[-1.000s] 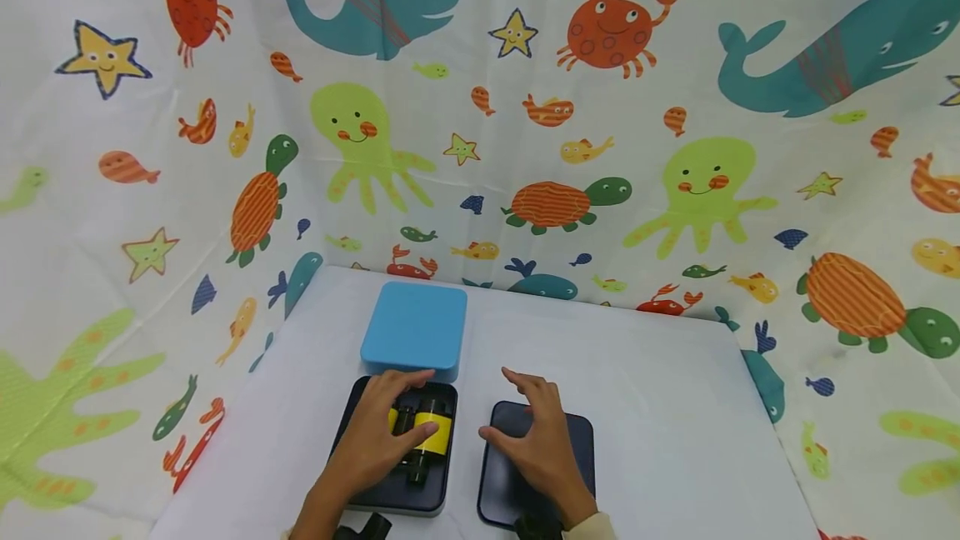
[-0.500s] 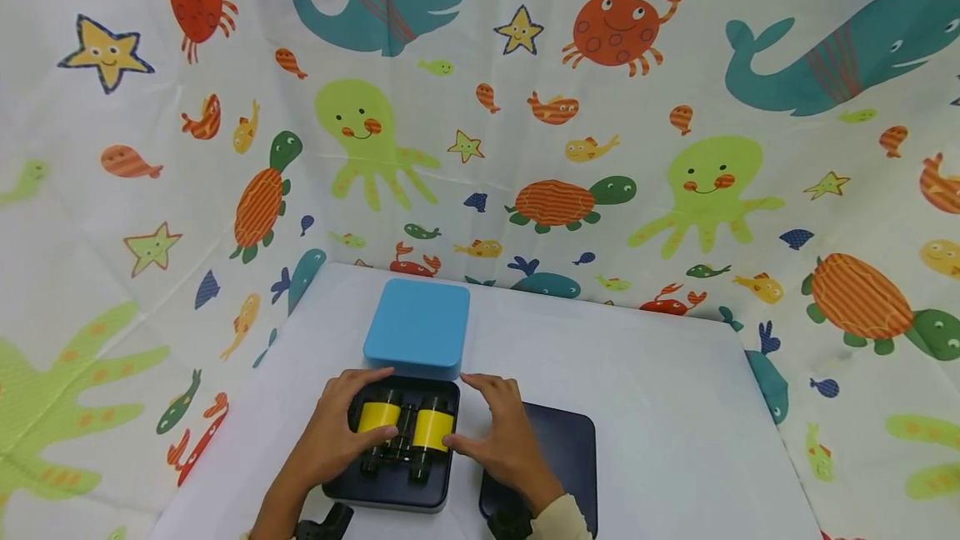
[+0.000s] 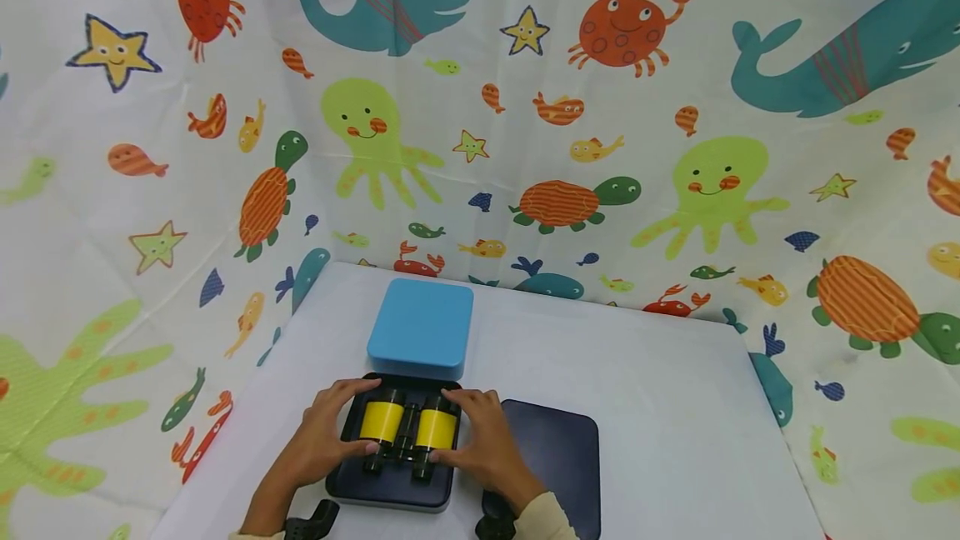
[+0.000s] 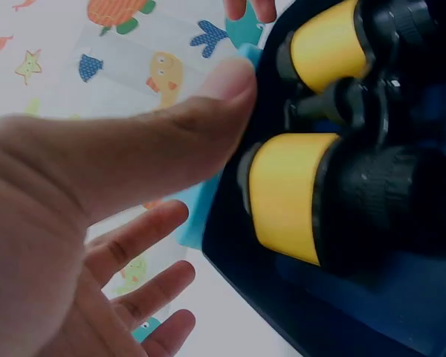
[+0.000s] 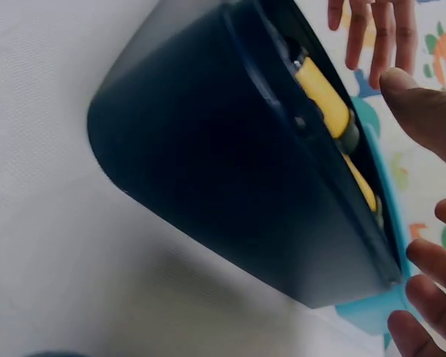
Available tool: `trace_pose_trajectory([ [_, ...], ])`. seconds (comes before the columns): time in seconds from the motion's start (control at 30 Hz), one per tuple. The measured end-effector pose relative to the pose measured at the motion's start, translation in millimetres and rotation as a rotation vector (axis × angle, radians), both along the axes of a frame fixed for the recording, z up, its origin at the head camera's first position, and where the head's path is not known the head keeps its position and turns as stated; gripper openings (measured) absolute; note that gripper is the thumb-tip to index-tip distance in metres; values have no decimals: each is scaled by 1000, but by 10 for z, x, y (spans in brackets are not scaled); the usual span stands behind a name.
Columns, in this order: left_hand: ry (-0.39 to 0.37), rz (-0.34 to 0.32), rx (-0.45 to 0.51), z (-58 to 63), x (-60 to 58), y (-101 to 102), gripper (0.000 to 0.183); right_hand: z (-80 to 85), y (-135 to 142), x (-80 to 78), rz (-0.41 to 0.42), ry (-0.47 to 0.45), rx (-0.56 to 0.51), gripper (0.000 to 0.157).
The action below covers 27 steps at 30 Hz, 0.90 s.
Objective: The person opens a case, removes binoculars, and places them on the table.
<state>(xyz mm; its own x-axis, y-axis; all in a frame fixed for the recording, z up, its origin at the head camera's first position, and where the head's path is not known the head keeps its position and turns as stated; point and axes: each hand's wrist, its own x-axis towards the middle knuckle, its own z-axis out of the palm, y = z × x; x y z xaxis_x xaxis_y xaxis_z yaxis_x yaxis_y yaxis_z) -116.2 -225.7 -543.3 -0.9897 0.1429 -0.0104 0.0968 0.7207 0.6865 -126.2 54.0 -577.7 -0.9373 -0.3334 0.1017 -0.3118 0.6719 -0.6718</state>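
Hands spread: left hand (image 3: 318, 433) and right hand (image 3: 487, 442) flank yellow-black binoculars (image 3: 407, 432); contact unclear. Binoculars lie inside dark box (image 3: 390, 492). Dark lid (image 3: 561, 461) sits right of box; blue box (image 3: 422, 325) just behind.

A pair of black binoculars (image 3: 406, 433) with bright yellow barrels is lying flat inside an open, dark navy rectangular tin (image 3: 390, 486), narrower ends pointing toward the near side, as the tin is resting on a white table (image 3: 675, 440).
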Motion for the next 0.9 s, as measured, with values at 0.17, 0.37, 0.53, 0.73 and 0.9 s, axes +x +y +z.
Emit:
trace_pose_trajectory([
  [0.17,-38,-23,10,-73,-5,-25,90,-57,-19,-1,10,-20,25,88],
  [0.37,-58,-19,-28,-143,-5,-46,89,-61,-59,-1,4,-23,67,84],
  [0.53,-84,-15,-73,-198,-3,-62,88,-58,-100,-3,2,-2,95,82],
  [0.73,-80,-13,-85,-226,-5,-69,85,-70,-116,-6,-3,22,106,78],
  [0.9,-57,-11,-117,-229,-21,-57,83,-70,-127,-19,2,57,149,77],
])
